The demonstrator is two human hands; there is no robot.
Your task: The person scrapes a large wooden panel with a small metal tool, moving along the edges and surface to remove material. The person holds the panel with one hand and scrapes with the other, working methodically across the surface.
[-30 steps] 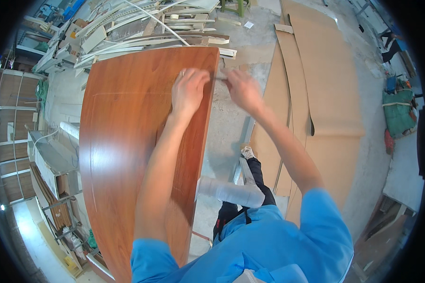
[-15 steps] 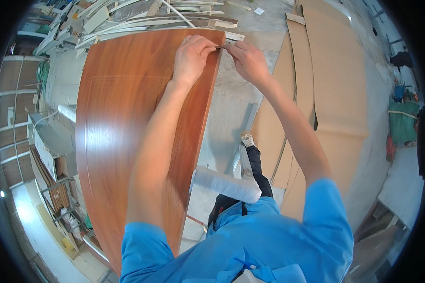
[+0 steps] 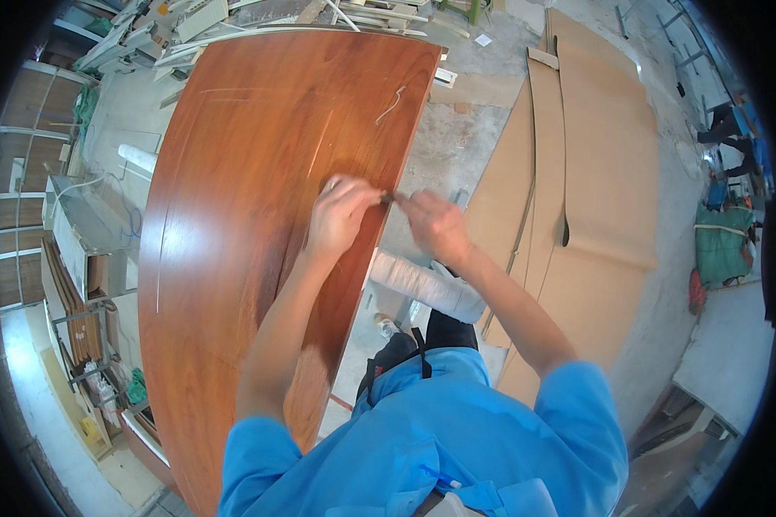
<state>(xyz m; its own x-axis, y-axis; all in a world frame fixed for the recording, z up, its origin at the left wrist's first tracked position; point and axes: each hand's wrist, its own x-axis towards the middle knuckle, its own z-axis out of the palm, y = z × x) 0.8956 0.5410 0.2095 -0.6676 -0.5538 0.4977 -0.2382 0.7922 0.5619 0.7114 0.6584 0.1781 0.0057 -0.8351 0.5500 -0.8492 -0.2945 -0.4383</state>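
Note:
A large glossy reddish-brown wooden panel [image 3: 233,215] lies in front of me and to my left. My left hand [image 3: 341,215] is over the panel near its right edge, fingers pinched. Just beyond that edge is my right hand [image 3: 435,226], also pinched. Their fingertips nearly meet at a small dark bit [image 3: 388,197], too small and blurred to name. A thin, pale, curled strip [image 3: 391,105] lies on the panel farther away, near the far right corner.
A white wrapped roll [image 3: 427,284] sits by the panel's right edge, close to my body. Brown cardboard sheets [image 3: 608,155] cover the floor at right. Pale offcuts [image 3: 379,17] are piled beyond the panel. A green bundle [image 3: 722,246] stands far right.
Both hands have come from the panel's far right corner nearer to me along its right edge, still pinched. The curled strip now shows on the panel. My view has shifted slightly.

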